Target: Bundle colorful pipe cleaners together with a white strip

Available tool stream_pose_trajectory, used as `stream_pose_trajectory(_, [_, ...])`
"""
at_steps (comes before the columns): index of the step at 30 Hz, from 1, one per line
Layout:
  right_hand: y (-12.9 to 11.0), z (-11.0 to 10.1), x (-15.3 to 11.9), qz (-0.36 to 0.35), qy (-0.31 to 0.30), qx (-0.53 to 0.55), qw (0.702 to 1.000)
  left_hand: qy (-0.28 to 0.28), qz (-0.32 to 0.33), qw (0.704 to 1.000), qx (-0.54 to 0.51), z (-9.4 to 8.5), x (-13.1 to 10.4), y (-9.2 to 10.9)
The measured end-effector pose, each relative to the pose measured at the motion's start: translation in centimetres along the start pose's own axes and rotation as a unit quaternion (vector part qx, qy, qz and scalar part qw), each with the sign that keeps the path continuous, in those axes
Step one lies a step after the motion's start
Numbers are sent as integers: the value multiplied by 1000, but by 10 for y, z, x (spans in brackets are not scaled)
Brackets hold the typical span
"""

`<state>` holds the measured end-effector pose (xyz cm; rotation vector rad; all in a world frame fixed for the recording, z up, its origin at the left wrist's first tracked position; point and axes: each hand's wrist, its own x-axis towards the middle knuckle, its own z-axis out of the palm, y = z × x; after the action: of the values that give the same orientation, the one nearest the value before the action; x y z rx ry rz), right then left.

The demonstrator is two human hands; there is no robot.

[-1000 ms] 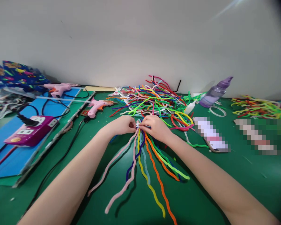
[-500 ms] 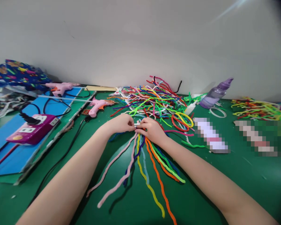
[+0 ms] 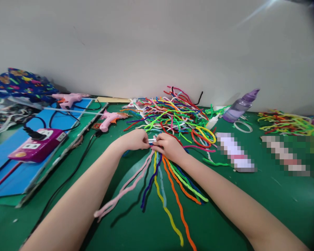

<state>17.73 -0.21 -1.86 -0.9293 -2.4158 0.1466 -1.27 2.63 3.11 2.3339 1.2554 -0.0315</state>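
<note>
Both hands meet over a fan of fuzzy pipe cleaners. My left hand [image 3: 139, 139] is closed in a pinch at the top of two pink pipe cleaners [image 3: 129, 189], beside a small white strip [image 3: 152, 140]. Against the right side of that strip, my right hand [image 3: 168, 145] is closed over the gathered ends. From under the fingers, yellow [image 3: 172, 217], orange [image 3: 179, 211], dark blue [image 3: 147, 192], light blue [image 3: 162, 184] and green pipe cleaners [image 3: 189, 186] spread toward me. The fingers hide how the ends join the strip.
A tangled heap of pipe cleaners [image 3: 170, 113] lies behind the hands. Pink glue guns [image 3: 108, 120] and a purple power strip [image 3: 36, 145] with cables are at left. A purple bottle [image 3: 237, 108], a white glue bottle [image 3: 212, 122] and another pipe cleaner pile [image 3: 288, 122] are at right.
The two pink pipe cleaners have swung left and closer together, and the dark blue one hangs apart from them. The hands stay in nearly the same place, with more white strip showing between them.
</note>
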Motion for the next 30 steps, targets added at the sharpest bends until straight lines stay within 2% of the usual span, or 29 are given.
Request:
stream_pose_trajectory(14, [0, -2, 0, 8, -13, -15, 1000, -4, -10, 998, 55, -8, -7, 5])
stream_pose_trajectory(19, [-1, -3, 0, 8, -16, -21, 1000, -62, -60, 996, 16, -10, -11, 9])
stream_pose_trajectory(25, [1, -2, 0, 5, -20, -32, 999, -49, -82, 994, 43, -13, -14, -4])
stream_pose_trajectory(30, [1, -2, -1, 7, -21, -34, 999, -83, -102, 991, 7, -19, -20, -11])
